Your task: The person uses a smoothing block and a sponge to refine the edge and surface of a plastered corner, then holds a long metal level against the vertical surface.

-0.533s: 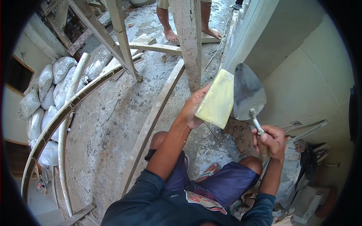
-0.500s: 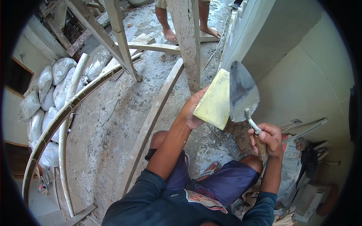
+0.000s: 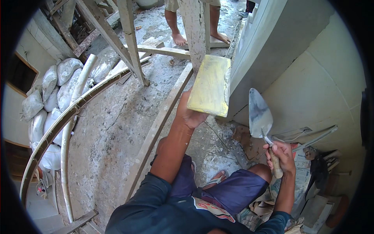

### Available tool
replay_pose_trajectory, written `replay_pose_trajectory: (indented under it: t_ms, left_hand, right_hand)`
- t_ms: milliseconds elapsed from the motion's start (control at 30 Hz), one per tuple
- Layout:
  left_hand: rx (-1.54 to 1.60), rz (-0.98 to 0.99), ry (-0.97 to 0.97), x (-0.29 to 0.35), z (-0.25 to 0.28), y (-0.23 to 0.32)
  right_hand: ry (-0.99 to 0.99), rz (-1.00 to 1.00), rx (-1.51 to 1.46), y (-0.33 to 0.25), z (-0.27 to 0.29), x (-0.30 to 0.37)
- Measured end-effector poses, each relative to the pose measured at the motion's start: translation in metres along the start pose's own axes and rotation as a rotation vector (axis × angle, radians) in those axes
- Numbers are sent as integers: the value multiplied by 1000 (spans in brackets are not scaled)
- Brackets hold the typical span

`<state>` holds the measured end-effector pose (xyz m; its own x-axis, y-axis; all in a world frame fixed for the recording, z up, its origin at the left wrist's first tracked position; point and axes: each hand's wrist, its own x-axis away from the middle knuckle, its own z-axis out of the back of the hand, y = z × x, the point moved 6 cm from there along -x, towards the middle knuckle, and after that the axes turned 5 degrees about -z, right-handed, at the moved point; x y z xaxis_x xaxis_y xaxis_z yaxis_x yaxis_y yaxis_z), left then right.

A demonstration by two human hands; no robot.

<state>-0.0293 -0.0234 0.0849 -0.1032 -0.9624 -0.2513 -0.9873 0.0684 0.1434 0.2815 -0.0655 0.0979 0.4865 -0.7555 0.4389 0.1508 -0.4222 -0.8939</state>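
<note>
My left hand (image 3: 191, 112) is wrapped under the lower left part of a pale yellow rectangular slab (image 3: 208, 86). The slab is held up with its broad face toward me, and a thin ragged ridge shows along its right edge. To the right, my right hand (image 3: 282, 155) is closed round the wooden handle of a pointed trowel (image 3: 260, 116). The trowel's metal blade points up and away, with grey smears on it. Blade and slab are apart. Most of my left fingers are hidden behind the slab.
A wooden post (image 3: 196, 33) and a long beam (image 3: 159, 117) stand ahead and left. Farther left are a curved strip (image 3: 50, 134), a pale pipe (image 3: 67, 156) and stacked sacks (image 3: 70, 70). Another person's bare feet (image 3: 180, 39) are beyond the post. A wall (image 3: 311, 85) rises at right.
The trowel has come off the slab's right side and moved down and right. The slab has shifted left and up, turning its broad face more toward me.
</note>
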Motion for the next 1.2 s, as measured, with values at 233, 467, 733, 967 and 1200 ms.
replay_pose_trajectory:
  t_ms: [233, 467, 733, 967, 1200]
  left_hand:
    - [-440, -311, 145, -34, -25, 7]
    - [-743, -384, -7, -101, -43, 13]
    - [-1263, -644, -298, -146, -109, 28]
    - [-1244, -639, -364, -140, -110, 9]
    - [-1317, -501, 34, -136, -51, 20]
  right_hand:
    - [519, 576, 856, -54, -10, 25]
    - [613, 668, 611, -51, 15, 39]
    - [601, 691, 562, -49, 20, 40]
    - [593, 650, 575, -44, 26, 39]
    - [586, 624, 485, -40, 31, 34]
